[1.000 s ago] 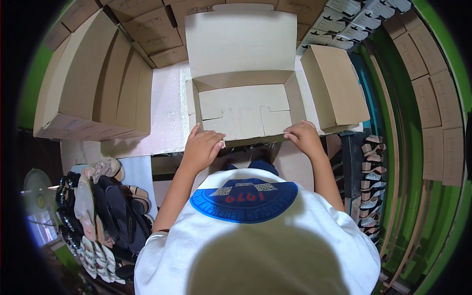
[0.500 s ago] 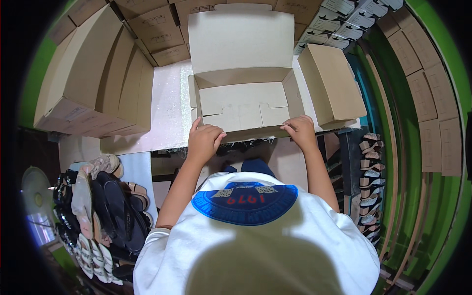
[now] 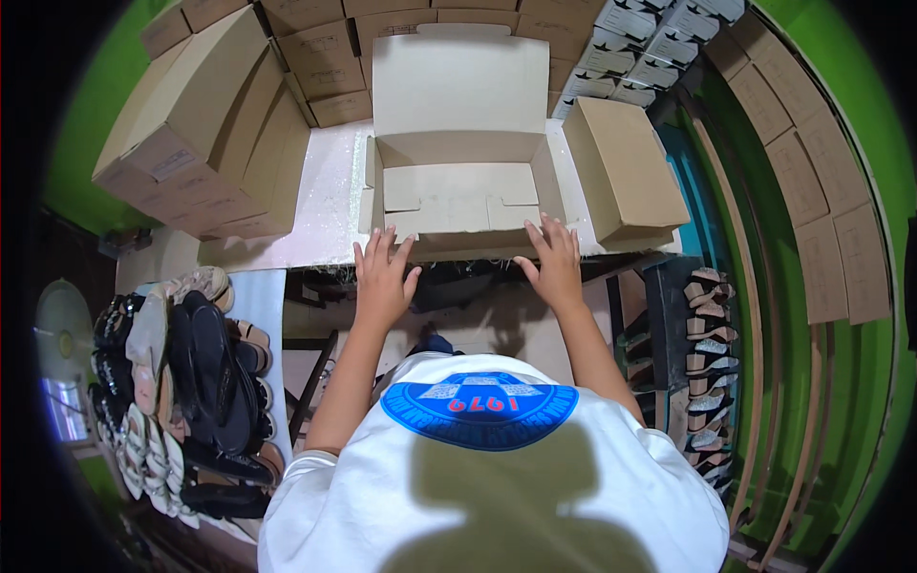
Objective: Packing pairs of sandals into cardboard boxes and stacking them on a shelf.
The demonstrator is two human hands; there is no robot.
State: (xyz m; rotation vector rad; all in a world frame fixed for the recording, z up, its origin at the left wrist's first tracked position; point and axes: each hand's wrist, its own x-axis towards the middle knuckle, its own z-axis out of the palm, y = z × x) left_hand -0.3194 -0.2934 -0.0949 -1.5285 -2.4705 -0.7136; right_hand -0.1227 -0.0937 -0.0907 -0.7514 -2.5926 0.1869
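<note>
In front of me an open cardboard box (image 3: 463, 245) stands on the table, its lid (image 3: 460, 84) folded up at the far side. Nothing lies inside; its floor flaps show. My left hand (image 3: 384, 277) is at the near left corner of the box, fingers spread and pointing at the front wall. At the near right corner my right hand (image 3: 556, 267) has its fingers apart too, with the thumb turned inward. Both sets of fingertips are at the front wall; whether they press on it I cannot tell. Neither hand holds anything.
Upright cardboard boxes (image 3: 196, 143) stand at the left, and a closed carton (image 3: 630, 172) at the right. Stacked boxes (image 3: 320, 62) line the back. Sandals (image 3: 215, 372) crowd a surface at lower left; more shoes (image 3: 710, 358) fill a rack at right.
Both hands have loosened from the front wall, and their fingers have straightened and spread. The view has shifted slightly. The box still stands open.
</note>
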